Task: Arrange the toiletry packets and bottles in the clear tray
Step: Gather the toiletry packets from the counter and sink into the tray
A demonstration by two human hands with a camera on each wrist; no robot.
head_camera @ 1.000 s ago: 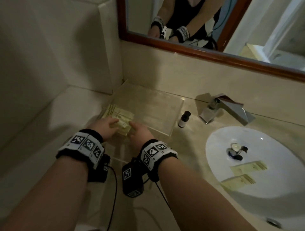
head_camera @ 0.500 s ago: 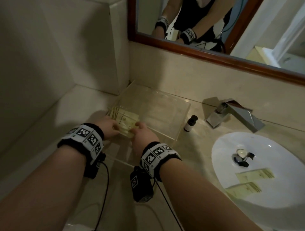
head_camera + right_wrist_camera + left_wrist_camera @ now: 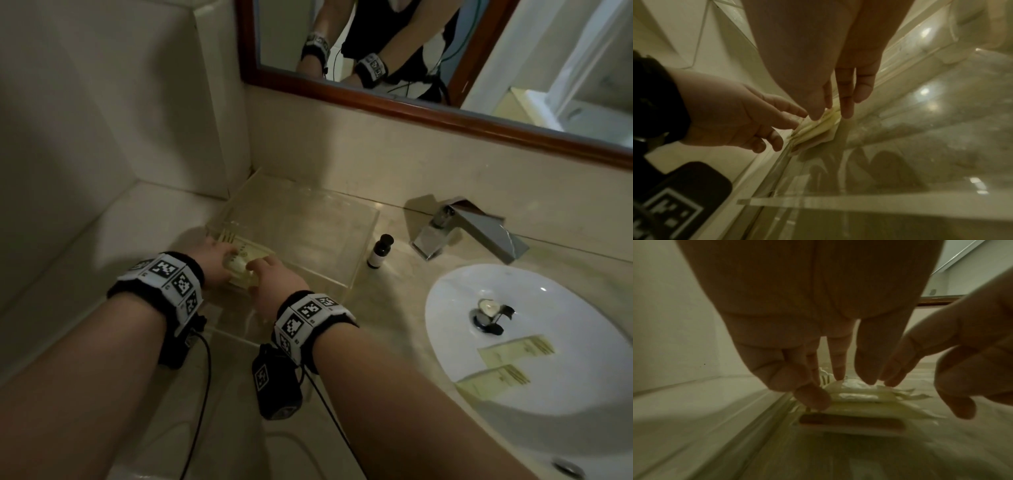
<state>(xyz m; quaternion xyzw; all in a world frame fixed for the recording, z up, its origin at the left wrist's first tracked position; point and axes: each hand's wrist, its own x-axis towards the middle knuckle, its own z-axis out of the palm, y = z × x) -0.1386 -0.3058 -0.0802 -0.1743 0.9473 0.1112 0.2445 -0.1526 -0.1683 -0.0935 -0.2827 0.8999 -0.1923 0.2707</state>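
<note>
A stack of pale yellow packets (image 3: 247,257) lies in the near-left part of the clear tray (image 3: 359,263). My left hand (image 3: 214,262) touches the stack's left edge with loosely bent fingertips (image 3: 813,400). My right hand (image 3: 274,279) meets the stack from the right with straight fingers (image 3: 846,112). In the wrist views the packets (image 3: 859,400) (image 3: 818,128) sit squeezed between both hands. A small white bottle with a black cap (image 3: 379,251) stands on the counter just right of the tray. Two more yellow packets (image 3: 517,349) (image 3: 493,380) lie in the sink.
A chrome faucet (image 3: 469,233) stands behind the white sink basin (image 3: 445,308) at the right. The tiled wall corner (image 3: 219,102) is just behind and left of the tray. A mirror with a wooden frame (image 3: 411,113) hangs above the counter.
The packets, fanned out a second ago, are now gathered into a tighter stack. Both hands have drawn closer together around it.
</note>
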